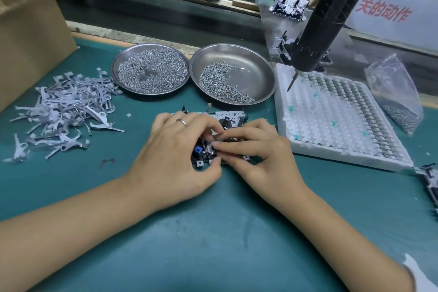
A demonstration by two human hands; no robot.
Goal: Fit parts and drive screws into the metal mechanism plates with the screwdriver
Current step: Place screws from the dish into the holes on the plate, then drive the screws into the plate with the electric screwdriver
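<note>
While both hands work over the metal mechanism plate (pixel 233 118) lying flat on the green tabletop (pixel 213 244), the left hand (pixel 176 156) curls over its near-left part, thumb at the near edge and fingers on top, apparently to keep it from sliding. Meeting it from the other side, the right hand (pixel 257 153) pinches at something small near the blue part (pixel 198 150); what sits between its fingertips is too small to tell, but this looks like fitting a part, not driving a screw. Hanging unused above the white foam tray (pixel 308 125), the electric screwdriver (pixel 329 19) points its bit down, within reach of the right hand. Two steel dishes of screws (pixel 151 70) (pixel 251 71) sit just beyond the plate, and a heap of grey levers (pixel 64 111) lies to the left, so supplies ring the work. Open tabletop lies toward the person; the tray's edge stands close on the right, leaving little room that way
</note>
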